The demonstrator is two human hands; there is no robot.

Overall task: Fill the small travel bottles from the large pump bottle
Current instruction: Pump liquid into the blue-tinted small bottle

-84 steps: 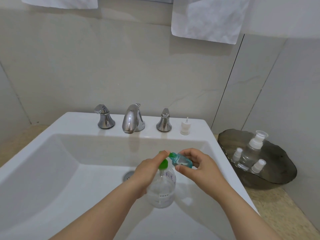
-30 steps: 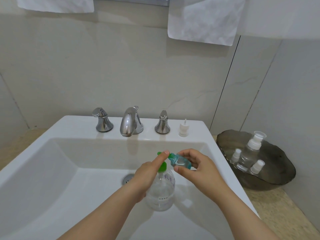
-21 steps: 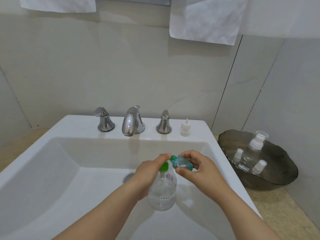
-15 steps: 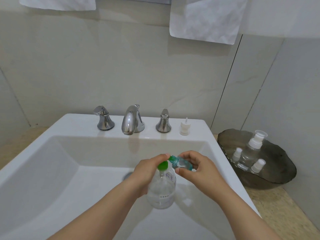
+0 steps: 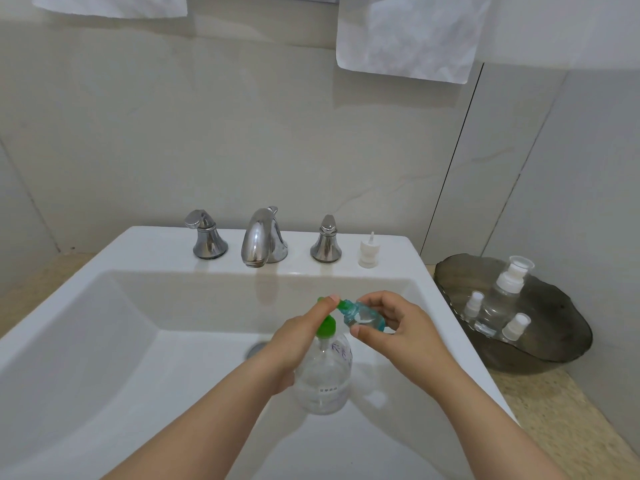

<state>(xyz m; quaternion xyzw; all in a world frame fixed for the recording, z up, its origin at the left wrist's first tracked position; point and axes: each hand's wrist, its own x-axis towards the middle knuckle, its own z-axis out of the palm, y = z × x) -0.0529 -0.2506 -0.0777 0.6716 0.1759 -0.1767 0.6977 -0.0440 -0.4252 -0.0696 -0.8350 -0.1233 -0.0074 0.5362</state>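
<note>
The setting is a tiled bathroom wall above a white sink [image 5: 381, 247], with a beige counter [image 5: 554, 427] to either side. Two white towels [image 5: 408, 36] hang at the top edge.

Work zone, over the basin:
- The large pump bottle [image 5: 323, 375] stands upright in the basin, just at 3 o'clock of the drain [image 5: 256, 349]. It is clear, with a green pump head [image 5: 327, 327].
- The left hand [image 5: 294, 341] wraps the bottle's upper left side, with one finger laid along the top of the pump head.
- The right hand [image 5: 398, 327] pinches the teal travel bottle [image 5: 363, 317] between thumb and fingers. This bottle is tilted, with its neck pointing to 10 o'clock and meeting the pump spout. The fingers cover part of the joint, so the contact cannot be confirmed.

Surroundings:
- At 12 o'clock on the sink deck are a chrome faucet [image 5: 259, 242], two chrome handles [image 5: 207, 237] and a loose white spray cap [image 5: 367, 252].
- At 3 o'clock, on the counter and well apart from the hands, a dark glass dish [image 5: 554, 348] holds one tall clear bottle [image 5: 502, 299] and two small capped bottles [image 5: 516, 327].
</note>
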